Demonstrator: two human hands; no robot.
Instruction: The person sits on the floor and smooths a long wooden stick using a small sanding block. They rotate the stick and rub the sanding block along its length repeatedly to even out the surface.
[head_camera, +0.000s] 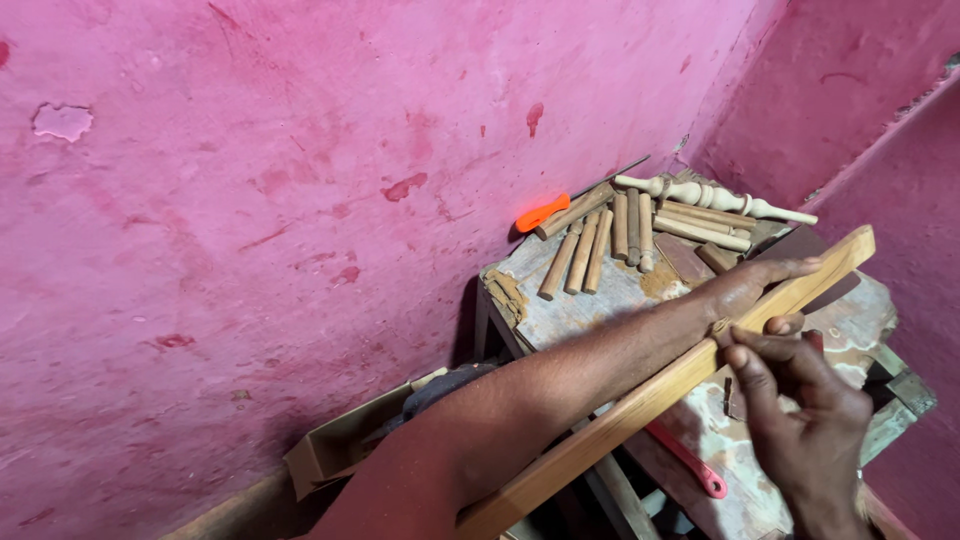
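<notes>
A head-mounted view looks down at a small, worn wooden bench pushed into the corner of a room with rough pink walls.

The left hand reaches across the bench and grasps a long, pale wooden strip, fingers wrapped over its upper part. The strip runs diagonally from the bottom middle of the view up to the right, lying along the left forearm; its lower end is cut off by the frame edge.

The right hand comes in from the lower right. Its fingers are pinched together against the strip's edge, just beside the left hand. They seem to press a small lump of brownish material onto the wood, but it is too small to make out clearly.

At the back of the bench lie several plain wooden dowels side by side, and a pale turned spindle beyond them. An orange tool handle rests against the wall, its other end hidden by the dowels. A red-handled tool lies below the strip, partly hidden. An open cardboard box sits at the lower left, mostly hidden behind the arm.
</notes>
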